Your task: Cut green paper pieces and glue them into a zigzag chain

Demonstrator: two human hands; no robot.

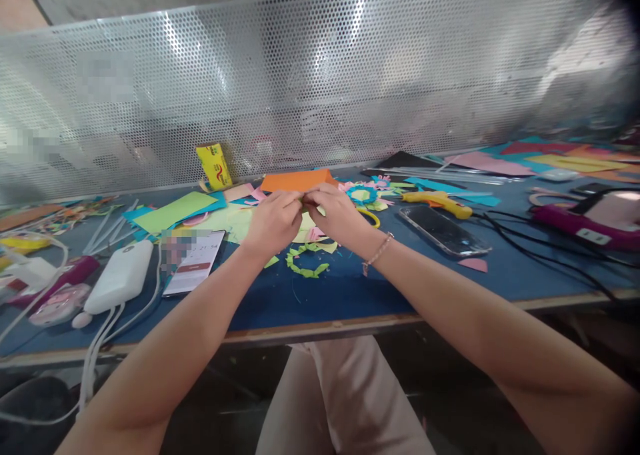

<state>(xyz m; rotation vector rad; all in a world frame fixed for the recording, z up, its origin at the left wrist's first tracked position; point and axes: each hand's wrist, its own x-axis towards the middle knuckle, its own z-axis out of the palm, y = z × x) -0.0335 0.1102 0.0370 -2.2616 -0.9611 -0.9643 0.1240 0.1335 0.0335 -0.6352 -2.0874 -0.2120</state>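
My left hand and my right hand meet over the middle of the blue table, fingertips pinched together. Whatever sits between the fingers is too small and covered to name. Just below them a curled light-green folded paper strip lies on the table. Pale green paper scraps spread beneath and left of my hands, and an orange paper sheet is behind them. To the right are a blue fringed paper ring and the yellow handle of scissors, partly hidden by my right hand.
On the right lie a yellow glue gun, a dark phone and black cables. A lit phone, a white power bank and cables occupy the left. A perforated metal panel closes off the back; a yellow box leans there.
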